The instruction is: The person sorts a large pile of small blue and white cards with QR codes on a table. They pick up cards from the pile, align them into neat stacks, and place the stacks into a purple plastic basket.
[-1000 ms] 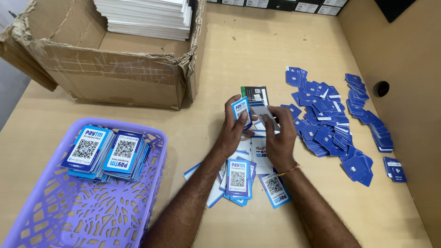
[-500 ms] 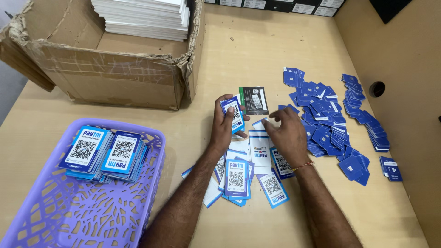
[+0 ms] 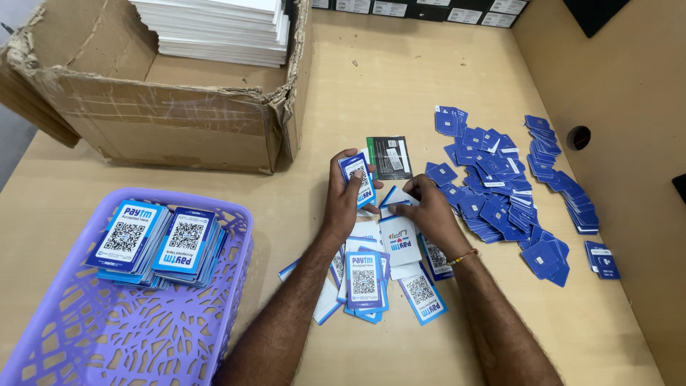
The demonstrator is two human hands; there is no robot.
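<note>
Beside the torn brown cardboard box [image 3: 179,121], our left hand [image 3: 343,196] grips a small blue-bordered white code card [image 3: 357,177] while our right hand [image 3: 429,214] presses fingers flat on the loose pile of white and blue cards [image 3: 389,264], which we judge could slide and scatter.

Both forearms enter from the lower edge, bare, and converge toward the middle. The left hand [image 3: 348,196] is raised off the counter, back of the hand up, fingers curled and thumb pressed across the front in a closed pinch at the fingertips. The right hand [image 3: 427,214] lies lower and palm-down, knuckles arched, its fingers [image 3: 414,187] bent and pointing toward the left hand, tips pressed downward. A thin band circles the right wrist. The two hands sit just beside each other, not touching.
</note>
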